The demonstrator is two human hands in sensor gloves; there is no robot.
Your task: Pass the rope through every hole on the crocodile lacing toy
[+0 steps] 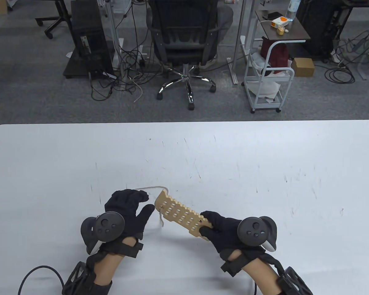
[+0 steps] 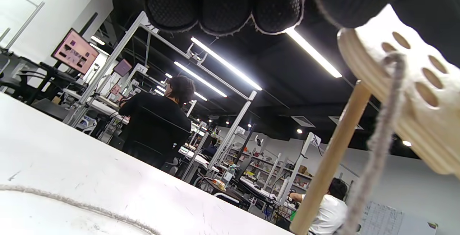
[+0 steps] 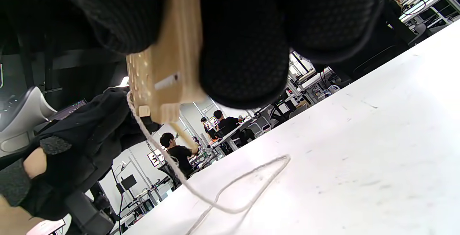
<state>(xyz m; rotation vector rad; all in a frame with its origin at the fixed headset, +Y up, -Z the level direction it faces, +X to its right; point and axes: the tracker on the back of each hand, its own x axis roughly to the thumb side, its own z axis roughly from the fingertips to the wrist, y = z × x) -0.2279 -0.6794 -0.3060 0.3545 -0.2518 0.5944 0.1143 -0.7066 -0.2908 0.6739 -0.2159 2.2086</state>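
The wooden crocodile toy [image 1: 181,215] hangs tilted above the table, and my right hand [image 1: 216,229] grips its near end; the fingers [image 3: 244,48] wrap the board [image 3: 169,48]. My left hand [image 1: 143,204] sits at the toy's far end with its fingers [image 2: 222,5] curled and nothing between them, the thumb against the board's tip [image 2: 413,84]. The rope [image 2: 381,138] hangs from a hole near that tip. A wooden needle [image 2: 330,159] pokes down below the board. More rope [image 3: 251,181] loops on the table and arcs behind my left hand [image 1: 150,187].
The white table [image 1: 264,169] stretches wide around both hands. Beyond its far edge stand an office chair [image 1: 184,40] and a white cart [image 1: 267,80]. A black cable [image 1: 40,273] lies by my left forearm.
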